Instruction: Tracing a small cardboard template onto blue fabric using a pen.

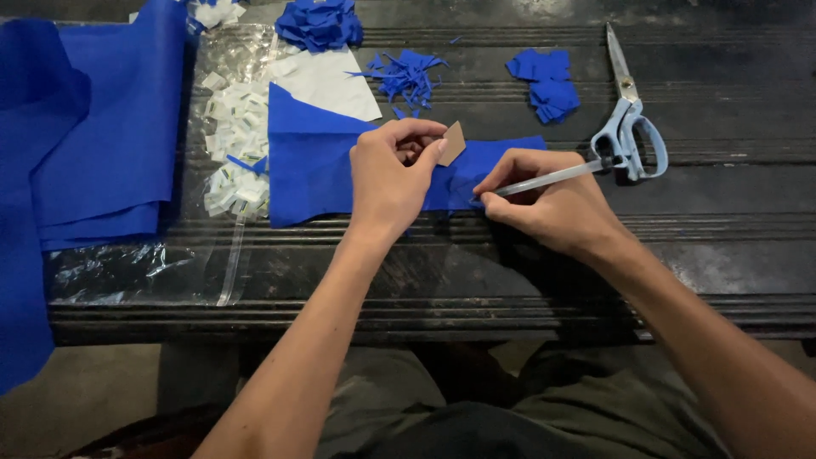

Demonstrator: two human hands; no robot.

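Blue fabric strip point(340, 170) near the bench's point(425, 289) front edge, mid-marking: pinned beside left hand point(391, 174) pinching a tan cardboard template point(453, 143), traced by right hand point(557, 208) clamped on a pen point(544, 179); steady template needed next; scissors point(627, 119) toward the right edge, dark grooved wood, dim room.
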